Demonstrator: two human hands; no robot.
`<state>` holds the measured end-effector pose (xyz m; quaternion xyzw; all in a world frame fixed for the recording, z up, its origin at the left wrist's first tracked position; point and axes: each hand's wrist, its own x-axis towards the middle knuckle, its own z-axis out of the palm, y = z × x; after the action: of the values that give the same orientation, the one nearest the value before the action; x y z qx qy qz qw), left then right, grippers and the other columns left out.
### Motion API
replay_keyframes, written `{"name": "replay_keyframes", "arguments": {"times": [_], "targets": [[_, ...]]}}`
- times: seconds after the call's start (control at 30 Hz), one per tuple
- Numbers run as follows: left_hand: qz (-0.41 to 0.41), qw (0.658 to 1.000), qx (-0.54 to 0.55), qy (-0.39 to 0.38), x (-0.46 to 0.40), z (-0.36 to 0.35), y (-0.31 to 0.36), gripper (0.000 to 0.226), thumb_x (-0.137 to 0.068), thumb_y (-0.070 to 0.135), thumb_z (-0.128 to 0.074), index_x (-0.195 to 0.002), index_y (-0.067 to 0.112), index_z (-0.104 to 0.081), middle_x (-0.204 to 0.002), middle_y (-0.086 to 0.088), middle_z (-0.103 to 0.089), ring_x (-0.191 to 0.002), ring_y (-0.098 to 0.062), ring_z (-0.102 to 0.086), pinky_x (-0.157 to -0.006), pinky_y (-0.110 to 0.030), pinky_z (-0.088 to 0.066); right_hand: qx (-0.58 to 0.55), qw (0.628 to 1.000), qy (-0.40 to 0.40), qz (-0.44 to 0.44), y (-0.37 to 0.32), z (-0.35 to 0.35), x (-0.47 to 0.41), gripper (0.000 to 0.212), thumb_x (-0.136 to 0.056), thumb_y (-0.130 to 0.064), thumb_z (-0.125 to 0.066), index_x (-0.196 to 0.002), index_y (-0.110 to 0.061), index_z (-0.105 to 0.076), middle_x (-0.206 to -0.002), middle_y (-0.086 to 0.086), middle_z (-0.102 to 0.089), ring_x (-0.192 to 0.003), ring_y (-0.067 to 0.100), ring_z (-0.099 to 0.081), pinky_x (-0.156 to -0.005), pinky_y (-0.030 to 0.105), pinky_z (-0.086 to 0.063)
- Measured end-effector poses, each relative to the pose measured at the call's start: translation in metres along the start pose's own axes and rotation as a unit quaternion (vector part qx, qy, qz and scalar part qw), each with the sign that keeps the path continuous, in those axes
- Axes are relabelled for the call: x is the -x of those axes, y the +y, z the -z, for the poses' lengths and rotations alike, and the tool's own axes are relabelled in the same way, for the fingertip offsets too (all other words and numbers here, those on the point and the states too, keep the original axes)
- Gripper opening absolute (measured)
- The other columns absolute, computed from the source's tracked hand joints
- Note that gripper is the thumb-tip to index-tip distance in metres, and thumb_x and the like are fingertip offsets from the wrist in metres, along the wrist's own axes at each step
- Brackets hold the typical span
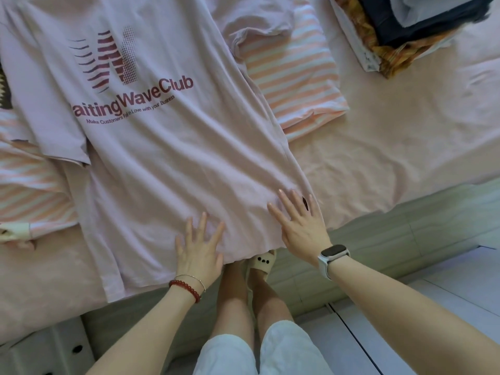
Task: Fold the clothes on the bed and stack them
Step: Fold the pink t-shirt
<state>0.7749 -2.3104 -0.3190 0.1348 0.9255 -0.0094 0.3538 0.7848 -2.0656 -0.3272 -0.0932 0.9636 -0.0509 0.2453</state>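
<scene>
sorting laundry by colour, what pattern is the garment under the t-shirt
Pink and white stripes, on the striped garment under the t-shirt; head view.

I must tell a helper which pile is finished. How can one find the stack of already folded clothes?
Start from the pale pink bed sheet and go to its far right corner. There sits the stack of folded clothes: dark navy cloth on top, orange patterned fabric beneath. Unlike the spread lilac printed T-shirt, it is compact and layered.
</scene>
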Motion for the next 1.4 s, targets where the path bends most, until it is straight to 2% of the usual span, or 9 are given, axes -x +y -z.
{"name": "replay_keyframes", "arguments": {"times": [0.1,0.23,0.37,0.57,0.8,0.97,1.17,1.27,1.4], "targets": [[0.001,0.997,-0.003,-0.080,0.001,-0.010,-0.015,0.069,-0.091,0.036,-0.043,-0.146,0.039,-0.001,-0.154,-0.003,0.022,-0.139,-0.033,0.022,-0.109,-0.052,-0.029,0.002,0.994,-0.113,-0.016,0.004,-0.011,0.005,0.068,-0.092,-0.031,-0.043,-0.147,-0.031,-0.004,-0.157,0.003,0.005,-0.142,0.033,0.010,-0.113,0.054,-0.006],[-0.028,0.994,0.007,-0.102,0.013,-0.003,-0.025,0.060,-0.092,0.036,-0.040,-0.146,0.036,-0.013,-0.156,0.000,0.013,-0.142,-0.030,0.016,-0.107,-0.048,-0.033,0.014,0.986,-0.162,-0.039,-0.004,0.005,0.003,0.063,-0.090,-0.038,-0.042,-0.145,-0.032,-0.013,-0.155,0.002,-0.001,-0.141,0.036,0.005,-0.107,0.058,-0.015],[-0.016,0.999,0.019,-0.042,0.001,0.033,-0.023,0.057,-0.093,0.041,-0.036,-0.146,0.031,-0.017,-0.157,0.000,-0.005,-0.143,-0.026,0.000,-0.113,-0.047,-0.017,-0.019,0.995,-0.087,-0.050,-0.012,0.043,-0.018,0.044,-0.091,-0.038,-0.034,-0.134,-0.029,-0.038,-0.138,0.003,-0.041,-0.130,0.027,-0.030,-0.103,0.048,-0.023],[-0.034,0.995,0.048,0.077,-0.076,0.138,-0.021,0.058,-0.093,0.034,-0.040,-0.146,0.028,-0.019,-0.156,-0.004,-0.008,-0.143,-0.025,-0.005,-0.113,-0.043,-0.019,-0.223,0.966,0.045,-0.126,0.009,0.135,-0.089,0.044,-0.094,-0.020,-0.041,-0.138,-0.015,-0.040,-0.134,0.009,-0.048,-0.121,0.026,-0.044,-0.096,0.034,-0.036],[-0.038,0.977,0.125,0.169,-0.178,0.245,-0.017,0.058,-0.092,0.033,-0.044,-0.146,0.024,-0.023,-0.155,-0.005,-0.013,-0.142,-0.025,-0.009,-0.114,-0.044,-0.017,-0.508,0.805,0.125,-0.280,0.051,0.211,-0.186,0.040,-0.097,-0.026,-0.038,-0.135,-0.011,-0.043,-0.128,0.006,-0.051,-0.119,0.022,-0.048,-0.098,0.030,-0.038],[-0.066,0.969,0.163,0.174,-0.229,0.275,-0.009,0.059,-0.093,0.036,-0.045,-0.146,0.027,-0.021,-0.157,-0.001,-0.007,-0.143,-0.022,-0.005,-0.111,-0.042,-0.022,-0.596,0.722,0.139,-0.323,0.087,0.236,-0.247,0.024,-0.092,-0.023,-0.039,-0.069,-0.024,-0.034,-0.068,-0.007,-0.029,-0.061,0.011,-0.030,-0.063,0.029,-0.037],[-0.045,0.984,0.055,0.163,-0.281,0.296,0.007,0.061,-0.093,0.047,-0.035,-0.147,0.032,-0.010,-0.157,0.004,0.007,-0.143,-0.021,0.013,-0.111,-0.057,0.001,-0.775,0.509,0.077,-0.367,0.113,0.254,-0.296,0.014,-0.086,-0.019,-0.060,-0.094,-0.010,-0.053,-0.080,0.008,-0.060,-0.063,0.019,-0.062,-0.048,0.026,-0.051],[-0.047,0.986,0.014,0.161,-0.298,0.310,0.021,0.065,-0.091,0.054,-0.034,-0.147,0.036,-0.007,-0.156,0.006,0.011,-0.142,-0.023,0.019,-0.107,-0.062,0.010,-0.758,0.551,0.081,-0.339,0.126,0.260,-0.301,0.016,-0.089,-0.014,-0.057,-0.103,-0.008,-0.055,-0.084,0.006,-0.060,-0.079,0.024,-0.059,-0.064,0.033,-0.052],[-0.096,0.970,0.061,0.215,-0.317,0.335,0.038,0.068,-0.088,0.052,-0.045,-0.146,0.036,-0.014,-0.157,0.004,0.003,-0.143,-0.019,0.011,-0.109,-0.056,0.010,-0.540,0.738,0.373,-0.153,0.152,0.274,-0.285,0.013,-0.091,-0.017,-0.053,-0.083,-0.011,-0.062,-0.070,0.000,-0.056,-0.068,0.005,-0.047,-0.063,0.017,-0.039]]}}
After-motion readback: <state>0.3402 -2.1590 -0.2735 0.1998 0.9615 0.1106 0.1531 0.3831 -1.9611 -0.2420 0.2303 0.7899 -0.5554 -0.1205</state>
